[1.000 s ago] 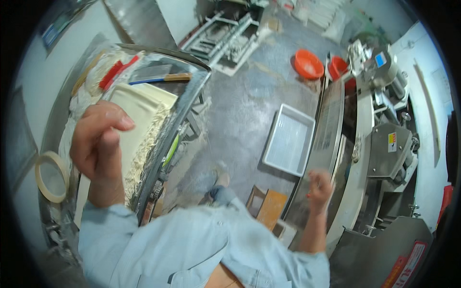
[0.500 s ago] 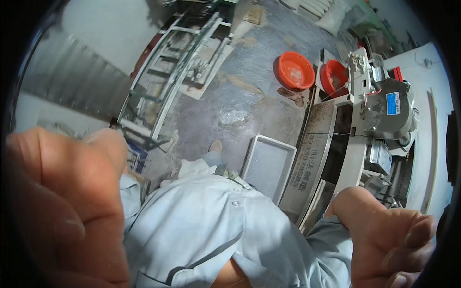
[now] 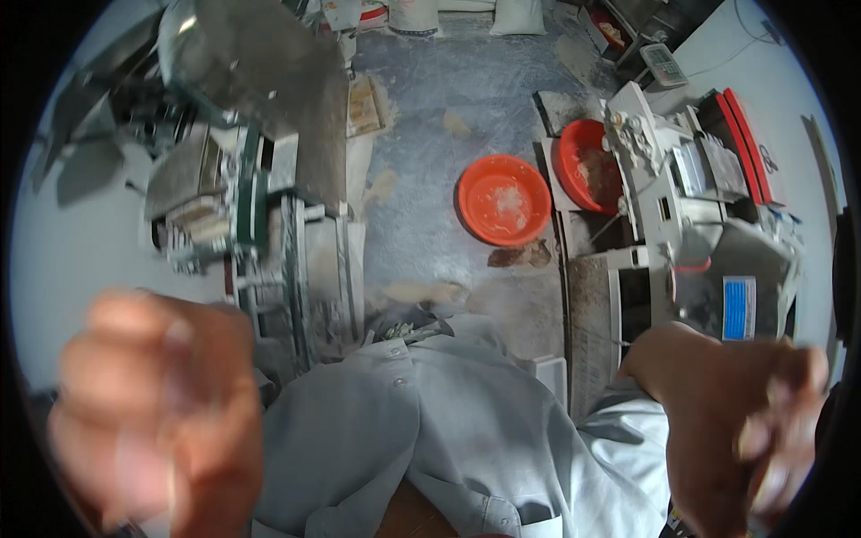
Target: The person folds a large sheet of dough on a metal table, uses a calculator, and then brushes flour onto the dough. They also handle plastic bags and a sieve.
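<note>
Both hands hang blurred near the camera: the left hand (image 3: 157,408) curled into a loose fist, the right hand (image 3: 749,421) likewise curled, neither visibly gripping anything. Far beyond, an orange basin (image 3: 504,199) sits on the floury floor (image 3: 430,108), beside a white machine (image 3: 682,197) at right.

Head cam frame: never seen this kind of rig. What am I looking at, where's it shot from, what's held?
One fisheye camera worn on a person's head, looking down, so straight edges bend near the rim. The two big blurred shapes are the person's own hands: left hand and right hand, raised close to the lens. Both look curled; whether either holds anything is too blurred to tell. Between them is the person's pale blue shirt. Below lies a dusty grey floor with an orange basin, a second red basin, and a white machine at right.
</note>
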Demonstrator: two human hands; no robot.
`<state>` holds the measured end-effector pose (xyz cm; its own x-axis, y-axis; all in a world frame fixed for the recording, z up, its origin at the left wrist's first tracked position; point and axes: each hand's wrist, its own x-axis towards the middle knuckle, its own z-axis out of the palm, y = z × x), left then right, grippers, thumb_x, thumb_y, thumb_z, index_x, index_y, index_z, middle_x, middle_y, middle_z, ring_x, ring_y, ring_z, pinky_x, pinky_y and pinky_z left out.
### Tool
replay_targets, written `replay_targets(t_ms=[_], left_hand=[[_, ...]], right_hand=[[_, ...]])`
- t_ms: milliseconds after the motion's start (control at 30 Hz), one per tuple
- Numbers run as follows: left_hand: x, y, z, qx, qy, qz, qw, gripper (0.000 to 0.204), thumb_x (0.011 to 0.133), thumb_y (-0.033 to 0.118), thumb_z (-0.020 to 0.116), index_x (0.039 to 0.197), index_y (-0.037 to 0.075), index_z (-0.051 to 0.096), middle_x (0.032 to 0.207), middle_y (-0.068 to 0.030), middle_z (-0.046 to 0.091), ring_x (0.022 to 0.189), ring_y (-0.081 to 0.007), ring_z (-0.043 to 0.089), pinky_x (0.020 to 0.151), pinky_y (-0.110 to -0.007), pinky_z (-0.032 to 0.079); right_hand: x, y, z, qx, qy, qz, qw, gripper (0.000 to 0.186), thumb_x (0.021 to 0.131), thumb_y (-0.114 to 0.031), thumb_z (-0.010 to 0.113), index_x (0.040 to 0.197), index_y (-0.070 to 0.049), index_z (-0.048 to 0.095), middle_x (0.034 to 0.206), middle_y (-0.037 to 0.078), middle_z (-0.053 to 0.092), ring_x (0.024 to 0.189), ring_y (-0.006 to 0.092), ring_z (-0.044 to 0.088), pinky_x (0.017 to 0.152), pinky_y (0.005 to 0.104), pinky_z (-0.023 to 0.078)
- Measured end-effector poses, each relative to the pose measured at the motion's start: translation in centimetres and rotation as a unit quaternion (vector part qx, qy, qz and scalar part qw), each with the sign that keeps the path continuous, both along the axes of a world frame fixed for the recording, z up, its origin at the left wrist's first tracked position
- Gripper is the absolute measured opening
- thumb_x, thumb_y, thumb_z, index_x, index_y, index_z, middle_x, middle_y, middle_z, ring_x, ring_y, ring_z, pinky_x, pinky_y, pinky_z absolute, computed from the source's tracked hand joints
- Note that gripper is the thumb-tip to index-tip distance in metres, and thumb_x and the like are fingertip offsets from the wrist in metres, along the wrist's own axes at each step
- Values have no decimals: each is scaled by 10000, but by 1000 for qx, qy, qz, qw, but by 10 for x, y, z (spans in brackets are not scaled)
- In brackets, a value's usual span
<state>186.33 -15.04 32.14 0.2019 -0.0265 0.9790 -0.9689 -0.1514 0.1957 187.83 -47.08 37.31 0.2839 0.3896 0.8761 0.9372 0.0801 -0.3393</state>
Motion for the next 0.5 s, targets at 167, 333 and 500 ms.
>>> replay_targets(t_ms=[167,333,500], left_hand=[[201,114,-114,292,391,177,855,206,846,88,607,1025,-6,562,944,-161,614,855,-267,610,743,-356,483],[398,208,-283,340,692,235,592,197,831,203,636,871,35,542,801,-119,599,735,-269,606,663,-359,469],[633,142,-316,386,658,69,643,259,803,279,675,768,44,572,727,-116,596,668,-269,592,627,-372,459]], right_hand=[[256,88,-95,78,156,-188,967,240,888,-224,582,1054,-59,528,891,124,605,745,257,609,698,365,503],[451,105,-287,-420,306,-232,822,480,869,-249,589,1293,-110,414,877,186,642,837,378,614,751,469,478],[456,-38,-521,-398,693,-448,401,428,846,-259,527,1226,-62,501,1027,248,617,924,418,601,768,452,502]])
